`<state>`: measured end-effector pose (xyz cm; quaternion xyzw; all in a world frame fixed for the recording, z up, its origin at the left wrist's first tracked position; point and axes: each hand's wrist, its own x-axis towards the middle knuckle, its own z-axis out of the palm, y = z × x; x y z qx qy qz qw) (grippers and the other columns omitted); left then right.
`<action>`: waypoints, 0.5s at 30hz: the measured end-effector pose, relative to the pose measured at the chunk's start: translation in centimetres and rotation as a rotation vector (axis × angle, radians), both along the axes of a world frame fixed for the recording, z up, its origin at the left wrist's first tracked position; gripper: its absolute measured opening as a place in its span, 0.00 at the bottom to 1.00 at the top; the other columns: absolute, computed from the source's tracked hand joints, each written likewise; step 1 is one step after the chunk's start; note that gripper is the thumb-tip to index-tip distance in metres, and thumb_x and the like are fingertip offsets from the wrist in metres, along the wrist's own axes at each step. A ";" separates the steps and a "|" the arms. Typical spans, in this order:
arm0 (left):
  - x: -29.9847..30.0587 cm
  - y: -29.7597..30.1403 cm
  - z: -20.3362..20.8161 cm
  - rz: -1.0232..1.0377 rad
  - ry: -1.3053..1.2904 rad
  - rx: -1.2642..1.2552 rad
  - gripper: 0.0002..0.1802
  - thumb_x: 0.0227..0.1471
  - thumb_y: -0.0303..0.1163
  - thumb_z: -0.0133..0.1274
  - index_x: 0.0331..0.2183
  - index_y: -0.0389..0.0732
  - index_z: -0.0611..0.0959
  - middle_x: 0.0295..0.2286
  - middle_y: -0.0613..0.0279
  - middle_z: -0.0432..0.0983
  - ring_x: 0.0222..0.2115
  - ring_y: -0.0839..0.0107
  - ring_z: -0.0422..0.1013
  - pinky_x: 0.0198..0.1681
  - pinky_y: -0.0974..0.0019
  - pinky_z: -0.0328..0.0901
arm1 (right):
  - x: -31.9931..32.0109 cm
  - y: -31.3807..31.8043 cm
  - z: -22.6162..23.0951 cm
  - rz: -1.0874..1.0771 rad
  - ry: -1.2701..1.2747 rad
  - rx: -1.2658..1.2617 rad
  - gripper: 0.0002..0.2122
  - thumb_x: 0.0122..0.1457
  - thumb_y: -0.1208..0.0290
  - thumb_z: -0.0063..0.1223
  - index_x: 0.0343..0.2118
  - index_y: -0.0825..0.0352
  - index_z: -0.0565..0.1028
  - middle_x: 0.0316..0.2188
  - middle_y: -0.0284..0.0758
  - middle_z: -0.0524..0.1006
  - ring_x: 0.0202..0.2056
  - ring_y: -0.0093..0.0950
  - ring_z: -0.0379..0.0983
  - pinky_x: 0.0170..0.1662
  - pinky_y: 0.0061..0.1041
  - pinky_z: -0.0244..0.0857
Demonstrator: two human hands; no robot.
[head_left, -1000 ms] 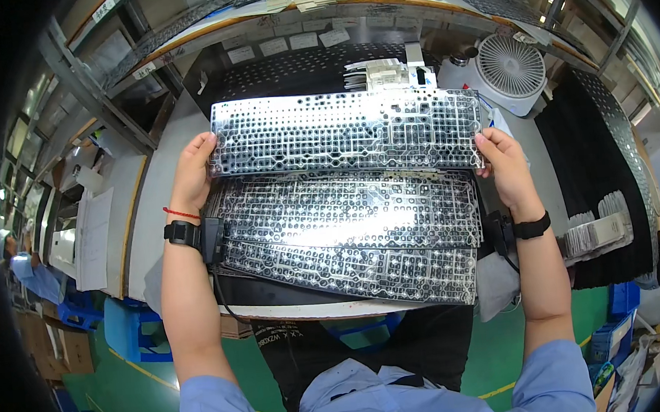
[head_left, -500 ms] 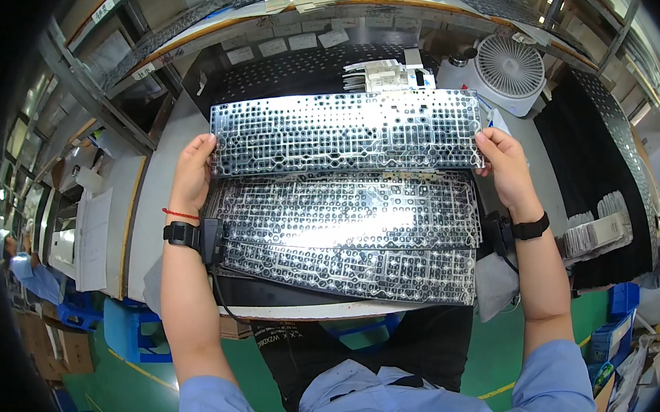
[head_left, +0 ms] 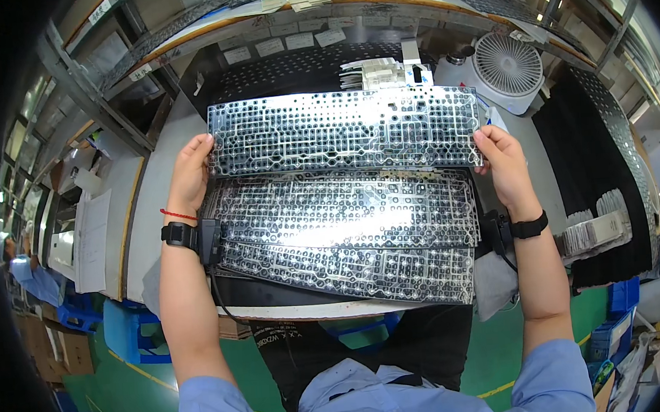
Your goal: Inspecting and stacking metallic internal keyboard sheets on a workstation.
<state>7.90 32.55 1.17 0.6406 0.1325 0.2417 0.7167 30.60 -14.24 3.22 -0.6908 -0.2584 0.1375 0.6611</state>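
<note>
A long, clear keyboard membrane sheet [head_left: 317, 134] with dark dots and pale traces is stretched between my two hands. My left hand [head_left: 192, 166] pinches its left edge between thumb and fingers. At the opposite end, my right hand [head_left: 501, 156] grips the lower right corner, thumb on top. Below the held sheet, towards me, lies a pile of similar membrane sheets [head_left: 338, 205]. Its lowest visible sheet [head_left: 411, 277] is skewed, slanting down to the right. Strong glare hides part of the pile's pattern.
A white fan [head_left: 508, 67] stands at the back right, beside a stack of white paper pieces [head_left: 386, 73]. A shelf [head_left: 256, 26] spans the back. More white slips [head_left: 596, 229] rest on black material [head_left: 578, 135] at right. A blue stool [head_left: 136, 330] is at lower left.
The held membrane sheet and both hands have shifted very slightly in the view, along with the whole scene. My grip looks the same.
</note>
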 end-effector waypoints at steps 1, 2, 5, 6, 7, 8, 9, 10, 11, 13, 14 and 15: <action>0.0 0.1 -0.1 -0.001 0.001 0.003 0.09 0.63 0.34 0.47 0.37 0.40 0.79 0.32 0.69 0.79 0.32 0.81 0.73 0.38 0.75 0.67 | 0.0 0.0 0.0 -0.003 -0.003 0.000 0.10 0.66 0.63 0.49 0.34 0.64 0.75 0.21 0.22 0.73 0.20 0.11 0.65 0.24 0.11 0.56; 0.0 0.0 0.0 -0.002 0.002 0.006 0.09 0.63 0.34 0.47 0.37 0.40 0.79 0.32 0.69 0.79 0.31 0.81 0.73 0.38 0.75 0.67 | 0.1 0.0 0.0 -0.007 -0.008 0.000 0.10 0.66 0.63 0.49 0.34 0.64 0.75 0.21 0.22 0.73 0.20 0.11 0.65 0.24 0.11 0.56; 0.0 -0.1 0.1 -0.002 0.005 0.010 0.09 0.63 0.34 0.47 0.37 0.40 0.79 0.32 0.69 0.79 0.31 0.81 0.73 0.38 0.75 0.67 | -0.1 0.0 0.1 -0.009 0.005 -0.002 0.10 0.66 0.63 0.49 0.33 0.63 0.75 0.21 0.22 0.73 0.20 0.11 0.64 0.25 0.11 0.57; 0.0 -0.1 0.1 0.000 0.006 0.008 0.09 0.63 0.34 0.47 0.37 0.40 0.79 0.32 0.69 0.79 0.31 0.81 0.73 0.38 0.75 0.67 | 0.0 0.0 0.1 -0.007 0.003 -0.003 0.10 0.66 0.63 0.49 0.33 0.63 0.75 0.21 0.22 0.74 0.20 0.11 0.65 0.25 0.11 0.58; 0.0 -0.1 0.0 0.002 0.008 0.006 0.09 0.63 0.34 0.47 0.37 0.40 0.79 0.31 0.69 0.79 0.31 0.81 0.73 0.38 0.75 0.67 | 0.0 0.0 0.1 -0.004 0.002 -0.004 0.10 0.66 0.63 0.49 0.33 0.63 0.75 0.22 0.23 0.74 0.21 0.11 0.66 0.24 0.11 0.59; 0.0 -0.1 0.1 -0.001 0.003 0.003 0.09 0.63 0.34 0.47 0.37 0.40 0.79 0.32 0.69 0.79 0.31 0.81 0.73 0.38 0.75 0.67 | 0.0 0.0 0.1 -0.002 0.000 -0.004 0.10 0.66 0.63 0.48 0.33 0.64 0.75 0.22 0.23 0.75 0.21 0.11 0.67 0.24 0.11 0.59; 0.0 -0.1 0.0 -0.003 -0.001 0.000 0.09 0.63 0.34 0.47 0.37 0.40 0.79 0.32 0.69 0.79 0.31 0.81 0.73 0.38 0.75 0.67 | 0.0 0.1 0.1 0.000 0.018 0.005 0.09 0.66 0.64 0.48 0.35 0.64 0.74 0.23 0.24 0.75 0.22 0.11 0.68 0.24 0.10 0.60; 0.0 -0.1 0.1 -0.005 -0.005 -0.003 0.09 0.63 0.34 0.47 0.37 0.40 0.79 0.32 0.69 0.79 0.31 0.81 0.73 0.38 0.75 0.67 | -0.1 0.1 0.1 0.001 0.037 0.014 0.09 0.66 0.64 0.48 0.36 0.64 0.74 0.24 0.24 0.76 0.23 0.11 0.69 0.24 0.10 0.61; 0.0 -0.2 0.0 -0.007 -0.006 -0.005 0.09 0.63 0.34 0.47 0.37 0.40 0.79 0.32 0.69 0.79 0.31 0.81 0.73 0.38 0.75 0.67 | -0.2 0.1 0.1 0.002 0.056 0.023 0.09 0.66 0.65 0.48 0.37 0.65 0.74 0.25 0.25 0.77 0.24 0.11 0.71 0.24 0.09 0.62; 0.1 -0.2 0.0 -0.009 -0.008 -0.009 0.09 0.63 0.34 0.47 0.37 0.40 0.79 0.33 0.69 0.79 0.31 0.81 0.73 0.39 0.75 0.68 | -0.1 0.0 0.1 0.040 0.057 0.068 0.08 0.66 0.67 0.47 0.42 0.66 0.72 0.28 0.27 0.78 0.25 0.12 0.72 0.24 0.09 0.65; 0.1 -0.2 0.0 -0.009 -0.006 -0.012 0.09 0.63 0.33 0.48 0.38 0.40 0.79 0.32 0.70 0.78 0.31 0.81 0.73 0.39 0.75 0.67 | -0.1 0.1 0.0 0.059 0.058 0.092 0.09 0.66 0.69 0.47 0.44 0.67 0.71 0.29 0.28 0.78 0.26 0.12 0.73 0.24 0.09 0.66; 0.1 -0.2 0.0 -0.009 -0.005 -0.015 0.09 0.62 0.33 0.48 0.39 0.40 0.79 0.32 0.70 0.78 0.31 0.81 0.73 0.39 0.75 0.67 | -0.2 0.1 0.1 0.061 0.066 0.106 0.10 0.66 0.70 0.46 0.47 0.68 0.69 0.31 0.28 0.78 0.26 0.12 0.73 0.25 0.10 0.67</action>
